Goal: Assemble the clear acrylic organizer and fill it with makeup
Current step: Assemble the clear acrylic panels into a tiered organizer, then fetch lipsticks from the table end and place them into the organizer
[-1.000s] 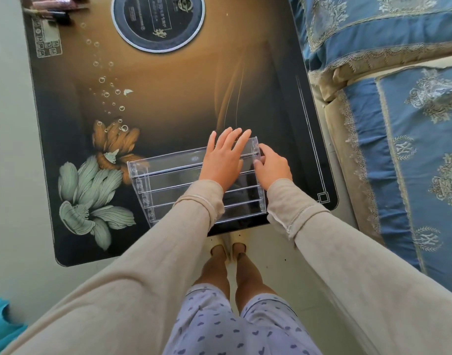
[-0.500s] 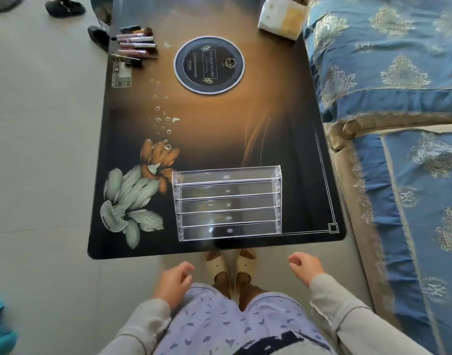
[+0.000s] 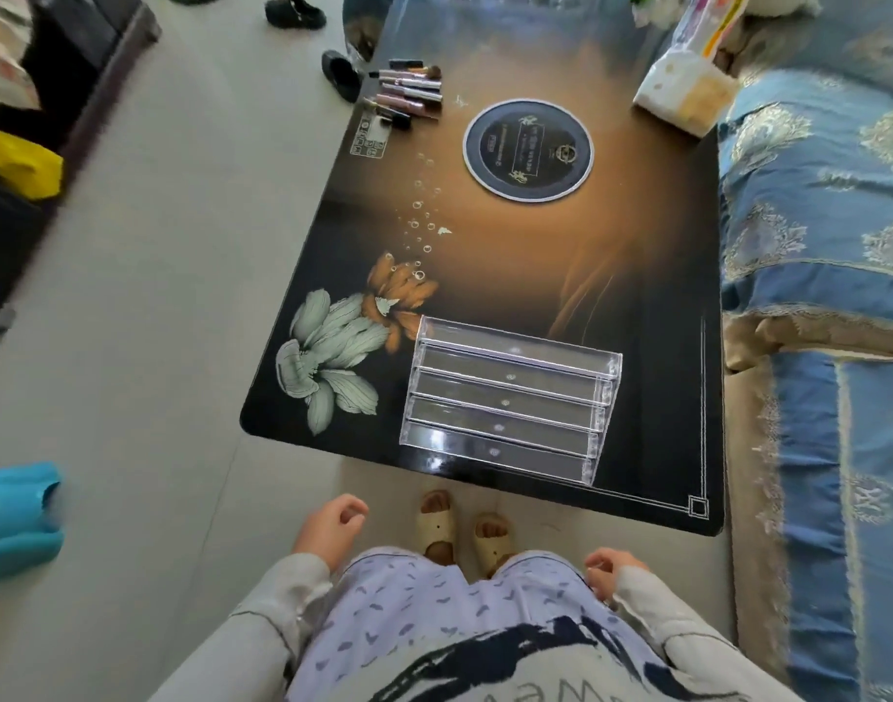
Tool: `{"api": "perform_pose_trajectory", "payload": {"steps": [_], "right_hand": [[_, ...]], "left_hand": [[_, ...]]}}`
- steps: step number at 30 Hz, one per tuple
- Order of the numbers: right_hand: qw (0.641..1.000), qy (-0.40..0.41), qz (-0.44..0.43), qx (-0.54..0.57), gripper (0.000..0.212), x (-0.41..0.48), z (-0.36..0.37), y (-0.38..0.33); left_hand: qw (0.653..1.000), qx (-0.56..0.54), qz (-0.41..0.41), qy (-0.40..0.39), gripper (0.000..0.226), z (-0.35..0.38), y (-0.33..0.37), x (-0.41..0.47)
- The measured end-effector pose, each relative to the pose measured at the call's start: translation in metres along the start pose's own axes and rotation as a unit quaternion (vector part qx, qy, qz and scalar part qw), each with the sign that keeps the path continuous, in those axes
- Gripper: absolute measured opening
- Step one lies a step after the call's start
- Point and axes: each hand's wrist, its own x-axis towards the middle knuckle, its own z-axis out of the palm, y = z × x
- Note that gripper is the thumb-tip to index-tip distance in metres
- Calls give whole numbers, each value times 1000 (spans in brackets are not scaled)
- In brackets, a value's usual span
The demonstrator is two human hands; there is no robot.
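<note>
The left hand hangs loosely curled, holding nothing. Makeup tubes lie at eleven o'clock on the surface. The clear organizer stands at six o'clock by its near edge. The right hand hangs likewise, empty.

Organizer on table (near edge).

We take this for a home, a living room or bedroom; a low glossy tabletop printed with flowers stands on a pale tiled floor; blue brocade covers with gold trim lie just beside it; a loose black slipper sits on the floor; the person wears house sandals and patterned pyjama trousers; a tissue pack rests on the tabletop.
</note>
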Motion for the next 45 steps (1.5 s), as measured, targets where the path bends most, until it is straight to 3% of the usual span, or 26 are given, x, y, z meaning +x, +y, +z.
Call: {"api": "perform_pose_trajectory", "payload": {"steps": [5,9,13,17,20,29,33,37,41,45], "right_hand": [[995,-6,-27,-92,30,-1,-27,-7],[978,-25,-52,-201,15,3,-30,-23],[957,-10,-133,-257,25,7,-4,-61],[927,-47,-234,-289,25,-1,30,-111],[898,-72,-288,-325,26,-15,61,-147],[845,-99,-354,-389,25,-44,150,-234],[851,-83,-318,-408,25,-44,187,-263],[875,-46,-274,-397,26,-45,209,-287],[908,-17,-231,-349,26,-45,220,-309],[936,-1,-202,-288,22,-48,221,-321]], "left_hand": [[989,-103,-63,87,14,18,-32,-36],[956,-208,-151,138,19,61,-71,-75],[918,-310,-213,125,23,107,-101,-112],[885,-349,-267,156,14,136,-129,-140],[843,-400,-312,180,18,151,-145,-156],[758,-504,-361,204,22,133,-208,-163],[767,-492,-355,209,21,84,-251,-156],[804,-452,-331,201,12,15,-294,-144],[832,-426,-279,220,22,-64,-326,-122],[861,-395,-227,226,15,-133,-336,-93]]}}
